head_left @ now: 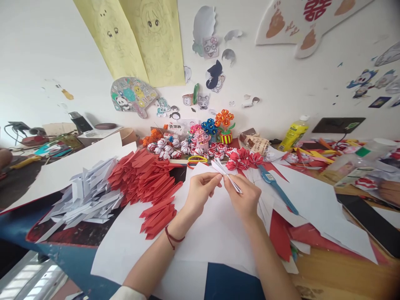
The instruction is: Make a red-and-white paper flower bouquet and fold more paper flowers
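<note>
White wall [243, 75] with taped cutouts and yellow drawing sheets [162, 46] forms the background; before it, a crowded table [337, 273]. Both hands meet near the centre, above a large white sheet [200, 233]. Left hand [204, 189]: the fingers are narrowed to a pinch, thumb against the index finger, their tips at the folded white paper [219, 167]. Right hand [242, 191]: thumb and fingers are closed on the same piece, which slants between the hands, its upper end fanned and its lower end projecting past the right fingers. To the left lie a heap of folded red strips [142, 177] and, farther out, a heap of folded white strips [90, 191]. Behind the hands stand an orange flower ornament [225, 121] and red-and-white paper balls [217, 150]; to the right lies a blue watch [278, 187].
</note>
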Motion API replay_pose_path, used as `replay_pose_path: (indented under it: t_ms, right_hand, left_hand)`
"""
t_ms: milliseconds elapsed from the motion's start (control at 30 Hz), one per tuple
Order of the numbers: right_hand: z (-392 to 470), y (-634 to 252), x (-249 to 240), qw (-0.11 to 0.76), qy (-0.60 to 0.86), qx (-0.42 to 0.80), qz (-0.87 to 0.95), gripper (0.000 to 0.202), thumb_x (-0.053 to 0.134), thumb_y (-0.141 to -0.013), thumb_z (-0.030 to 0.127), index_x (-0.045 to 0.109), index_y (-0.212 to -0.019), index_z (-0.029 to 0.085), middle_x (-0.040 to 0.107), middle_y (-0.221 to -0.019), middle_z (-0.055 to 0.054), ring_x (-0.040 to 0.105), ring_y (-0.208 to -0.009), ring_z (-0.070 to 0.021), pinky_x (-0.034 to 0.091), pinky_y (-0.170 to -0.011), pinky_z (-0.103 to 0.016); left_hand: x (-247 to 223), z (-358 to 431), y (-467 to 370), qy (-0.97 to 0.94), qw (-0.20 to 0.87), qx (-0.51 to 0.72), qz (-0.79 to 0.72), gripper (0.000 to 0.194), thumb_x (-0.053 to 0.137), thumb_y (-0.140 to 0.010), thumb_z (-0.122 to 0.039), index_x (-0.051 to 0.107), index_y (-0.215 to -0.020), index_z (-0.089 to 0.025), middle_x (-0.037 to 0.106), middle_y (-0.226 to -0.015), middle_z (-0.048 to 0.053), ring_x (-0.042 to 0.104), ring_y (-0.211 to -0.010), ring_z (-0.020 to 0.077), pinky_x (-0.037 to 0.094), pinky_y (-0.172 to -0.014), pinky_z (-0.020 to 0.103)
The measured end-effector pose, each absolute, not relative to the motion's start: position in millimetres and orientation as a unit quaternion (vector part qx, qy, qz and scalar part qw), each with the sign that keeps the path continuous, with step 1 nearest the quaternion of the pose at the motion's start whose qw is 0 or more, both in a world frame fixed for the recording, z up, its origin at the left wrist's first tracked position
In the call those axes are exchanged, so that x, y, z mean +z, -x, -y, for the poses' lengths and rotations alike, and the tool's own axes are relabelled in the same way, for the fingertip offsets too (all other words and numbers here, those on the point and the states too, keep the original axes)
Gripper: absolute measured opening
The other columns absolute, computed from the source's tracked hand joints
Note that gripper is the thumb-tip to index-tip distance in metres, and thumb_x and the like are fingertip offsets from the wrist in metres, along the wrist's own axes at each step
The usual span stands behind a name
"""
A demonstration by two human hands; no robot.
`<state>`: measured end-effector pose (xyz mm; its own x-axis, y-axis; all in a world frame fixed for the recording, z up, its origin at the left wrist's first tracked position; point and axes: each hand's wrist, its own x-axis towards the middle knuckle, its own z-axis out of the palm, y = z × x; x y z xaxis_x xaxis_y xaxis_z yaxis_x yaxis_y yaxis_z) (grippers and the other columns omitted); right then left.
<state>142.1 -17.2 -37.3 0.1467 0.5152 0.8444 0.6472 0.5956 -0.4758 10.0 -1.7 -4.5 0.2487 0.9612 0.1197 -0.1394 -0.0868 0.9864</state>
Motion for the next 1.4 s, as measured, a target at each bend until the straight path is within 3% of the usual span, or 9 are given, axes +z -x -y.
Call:
replay_pose_path:
  t_ms: [267, 500, 800, 1200, 1400]
  right_hand:
    - [13.2, -142.3, -42.0, 0.585, 0.458, -0.111, 0.660, 0.012, 0.058, -0.089, 0.014, 0.065, -0.079, 0.016, 0.053, -0.061, 0.001, 0.044, -0.054, -0.0091, 0.036, -0.054, -0.023]
    - [12.4, -141.6, -44.6, 0.571, 0.469, -0.123, 0.662, 0.011, 0.058, -0.090, 0.015, 0.069, -0.089, 0.014, 0.058, -0.064, -0.001, 0.049, -0.055, -0.0096, 0.039, -0.056, -0.024]
    - [13.9, -141.7, -39.6, 0.608, 0.465, -0.065, 0.640, 0.012, 0.060, -0.089, 0.019, 0.071, -0.087, 0.015, 0.059, -0.062, 0.000, 0.048, -0.053, -0.0094, 0.040, -0.054, -0.023]
    - [17.3, -141.0, -32.8, 0.608, 0.459, 0.038, 0.647, 0.016, 0.059, -0.087, 0.022, 0.069, -0.077, 0.017, 0.057, -0.062, 0.000, 0.049, -0.057, -0.0113, 0.038, -0.055, -0.025]
    - [21.1, -141.0, -30.0, 0.619, 0.468, 0.077, 0.626, 0.020, 0.059, -0.087, 0.023, 0.066, -0.069, 0.016, 0.048, -0.058, 0.002, 0.039, -0.054, -0.0097, 0.031, -0.052, -0.025]
  left_hand:
    - [-7.2, 3.5, -11.6, -0.469, 0.650, 0.491, -0.342, 0.030, 0.071, -0.078, -0.040, 0.067, -0.077, -0.010, 0.051, -0.062, -0.002, 0.026, -0.046, 0.0016, 0.015, -0.045, 0.022]
    - [-9.1, 0.4, -10.7, -0.445, 0.668, 0.483, -0.350, 0.032, 0.075, -0.074, -0.040, 0.070, -0.084, -0.009, 0.050, -0.063, -0.002, 0.023, -0.046, 0.0014, 0.011, -0.046, 0.023]
    - [-10.6, 0.9, -13.2, -0.468, 0.644, 0.497, -0.345, 0.036, 0.072, -0.075, -0.043, 0.063, -0.065, -0.010, 0.047, -0.057, -0.003, 0.024, -0.043, 0.0009, 0.013, -0.044, 0.023]
    - [-10.1, 4.1, -13.9, -0.459, 0.619, 0.524, -0.363, 0.036, 0.073, -0.072, -0.045, 0.067, -0.076, -0.010, 0.052, -0.058, -0.002, 0.028, -0.042, 0.0009, 0.016, -0.042, 0.020]
    - [-12.2, 5.5, -15.6, -0.471, 0.620, 0.518, -0.354, 0.035, 0.071, -0.076, -0.045, 0.064, -0.076, -0.010, 0.056, -0.060, -0.001, 0.032, -0.041, 0.0013, 0.021, -0.041, 0.019]
